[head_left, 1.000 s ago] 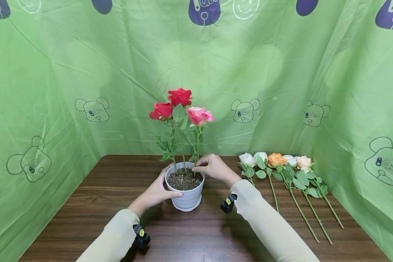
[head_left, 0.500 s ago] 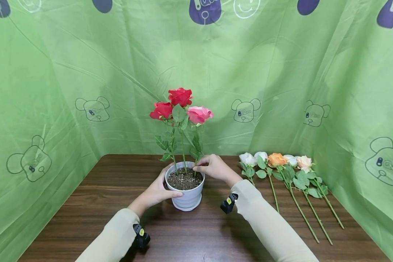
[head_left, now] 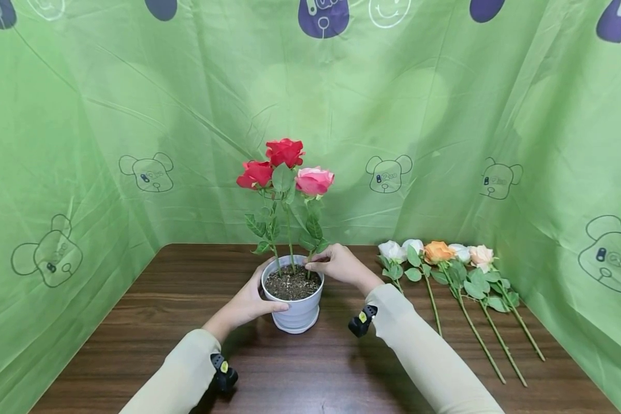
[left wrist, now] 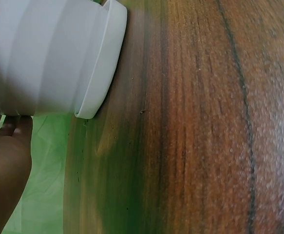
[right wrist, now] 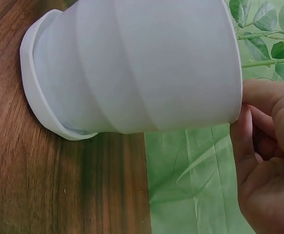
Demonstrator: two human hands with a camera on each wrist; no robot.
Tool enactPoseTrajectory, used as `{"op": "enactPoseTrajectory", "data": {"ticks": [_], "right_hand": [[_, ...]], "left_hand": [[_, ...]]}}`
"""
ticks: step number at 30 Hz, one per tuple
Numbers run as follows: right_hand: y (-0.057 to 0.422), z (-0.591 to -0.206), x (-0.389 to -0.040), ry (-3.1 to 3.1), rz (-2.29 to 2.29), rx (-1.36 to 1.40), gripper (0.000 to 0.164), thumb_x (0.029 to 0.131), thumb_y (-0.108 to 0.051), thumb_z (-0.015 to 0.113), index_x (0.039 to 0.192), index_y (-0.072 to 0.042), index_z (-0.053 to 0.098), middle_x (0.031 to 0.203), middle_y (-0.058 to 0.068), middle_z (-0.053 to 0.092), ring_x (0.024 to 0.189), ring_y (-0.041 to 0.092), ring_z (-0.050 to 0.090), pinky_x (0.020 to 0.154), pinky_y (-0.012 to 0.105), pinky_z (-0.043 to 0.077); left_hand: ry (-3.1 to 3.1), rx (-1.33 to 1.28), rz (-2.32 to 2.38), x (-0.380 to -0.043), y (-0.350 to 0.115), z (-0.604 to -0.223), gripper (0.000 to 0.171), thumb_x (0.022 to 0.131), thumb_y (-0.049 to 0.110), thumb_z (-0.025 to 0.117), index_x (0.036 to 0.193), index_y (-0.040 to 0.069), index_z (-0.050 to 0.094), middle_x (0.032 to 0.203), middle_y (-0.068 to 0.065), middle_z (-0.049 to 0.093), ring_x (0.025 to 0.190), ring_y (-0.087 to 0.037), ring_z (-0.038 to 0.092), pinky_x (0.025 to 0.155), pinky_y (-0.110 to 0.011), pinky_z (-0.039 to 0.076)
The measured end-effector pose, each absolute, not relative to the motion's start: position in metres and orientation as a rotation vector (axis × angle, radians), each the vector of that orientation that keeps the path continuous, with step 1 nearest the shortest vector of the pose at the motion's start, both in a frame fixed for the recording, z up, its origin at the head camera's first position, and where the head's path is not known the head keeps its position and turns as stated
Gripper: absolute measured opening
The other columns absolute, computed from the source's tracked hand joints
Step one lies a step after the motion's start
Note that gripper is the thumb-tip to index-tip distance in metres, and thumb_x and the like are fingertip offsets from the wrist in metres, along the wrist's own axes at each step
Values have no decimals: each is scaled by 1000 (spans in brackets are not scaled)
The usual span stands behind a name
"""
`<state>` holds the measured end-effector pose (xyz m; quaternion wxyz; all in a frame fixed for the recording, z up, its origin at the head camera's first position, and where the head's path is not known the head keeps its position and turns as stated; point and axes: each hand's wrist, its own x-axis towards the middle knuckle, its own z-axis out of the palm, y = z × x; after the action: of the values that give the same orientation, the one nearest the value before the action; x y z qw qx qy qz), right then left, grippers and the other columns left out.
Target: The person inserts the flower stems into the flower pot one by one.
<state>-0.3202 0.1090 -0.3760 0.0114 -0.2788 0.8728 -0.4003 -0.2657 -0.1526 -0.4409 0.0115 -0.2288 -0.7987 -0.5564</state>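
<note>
Left hand wraps the white pot, lower centre of the frame, bracing it, it seems; right hand pinches the pink rose low, just above the soil, probably for control!

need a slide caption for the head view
Left hand grips a pale flowerpot while the right hand pinches a pink rose low down, near two red roses.

The left grip holds a white pot on brown wood.
</note>
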Motion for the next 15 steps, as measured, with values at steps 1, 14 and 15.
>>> {"op": "enactPoseTrajectory", "data": {"ticks": [1,14,15], "right_hand": [[109,-376,-320,2728,-1244,-854,18,91,-28,75,103,-15,81,96,-6,75,92,8,67,85,32,53],[112,-368,-315,2734,-1219,-883,22,92,-30,74,108,-16,80,100,-5,75,89,9,65,77,31,53],[112,-367,-314,2740,-1212,-883,23,92,-31,74,108,-16,80,100,-5,75,91,9,66,78,31,54]], "left_hand": [[-2492,-711,-1740,-265,-152,-441,114,73,19,90,159,8,16,157,-18,33,141,-33,34,116,-54,20],[-2491,-709,-1757,-265,-152,-440,114,73,18,91,159,9,16,156,-17,34,141,-32,34,116,-53,20],[-2492,-707,-1757,-265,-152,-440,114,73,18,91,159,9,16,156,-17,34,141,-32,34,116,-53,20]]}}
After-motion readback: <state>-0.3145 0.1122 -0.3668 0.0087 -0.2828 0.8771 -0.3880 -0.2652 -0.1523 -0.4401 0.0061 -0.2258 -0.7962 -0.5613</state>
